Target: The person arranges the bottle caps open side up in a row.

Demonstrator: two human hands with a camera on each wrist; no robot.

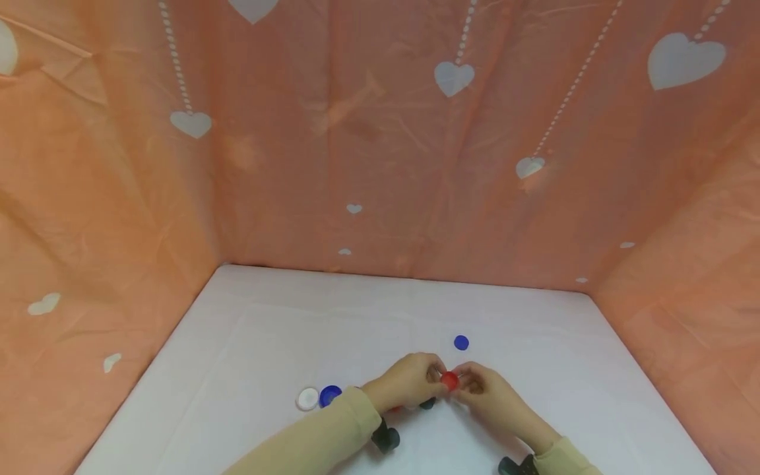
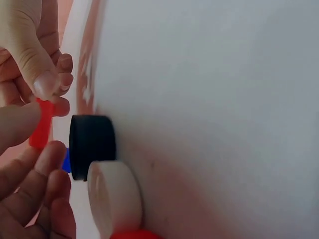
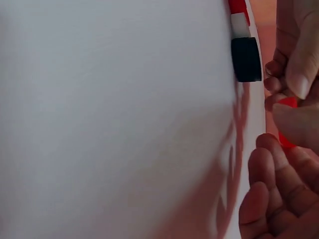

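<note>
A red bottle cap (image 1: 449,380) is between my two hands, above the white table. My left hand (image 1: 410,380) pinches it from the left with thumb and fingers. From the other side my right hand (image 1: 489,396) pinches the same cap, thumb on its near face. In the left wrist view the red cap (image 2: 42,122) stands on edge among the fingertips of both hands. Just below the hands is a black cap (image 2: 92,147), next to a white cap (image 2: 117,199) and another red cap (image 2: 137,234); the left hand and forearm partly hide this row in the head view.
A white cap (image 1: 307,398) and a blue cap (image 1: 330,395) lie left of the left forearm. Beyond the hands lies a single blue cap (image 1: 461,342). Orange cloth with pale hearts (image 1: 380,165) walls the white table (image 1: 267,330) at the back and sides.
</note>
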